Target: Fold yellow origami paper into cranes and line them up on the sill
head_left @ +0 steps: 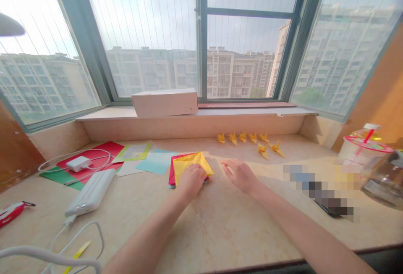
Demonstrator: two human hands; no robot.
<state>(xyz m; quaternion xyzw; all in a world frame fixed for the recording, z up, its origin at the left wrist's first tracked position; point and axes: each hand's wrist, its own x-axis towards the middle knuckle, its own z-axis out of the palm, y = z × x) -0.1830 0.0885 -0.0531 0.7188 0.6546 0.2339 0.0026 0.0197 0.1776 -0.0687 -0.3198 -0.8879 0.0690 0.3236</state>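
Under our fingers: our left hand is curled down, its fingers clenched on a folded yellow paper and pressing it to the stack.

Our right hand: our right hand is released, its fingers loosely bent and holding nothing, just beside the yellow paper's right corner.

Beneath the fold: the yellow paper lies on a small stack of origami paper, with red showing at the edge and a blue corner below, directly on a marble-patterned desk.

Ahead of us: seven small yellow paper cranes stand near the back of the desk, five in a row and two just in front at the right.

To our left: loose sheets overlap, pale blue, white, yellow-green, red and green. A white charger sits on the red sheet, and a white power bank lies nearer us, trailing a white cable. A red pouch lies at the desk's edge.

To our right: a pixelated patch hides something flat. Beyond it stand a plastic cup with a red lid and a glass jar.

On the windowsill: we see a white cardboard box.
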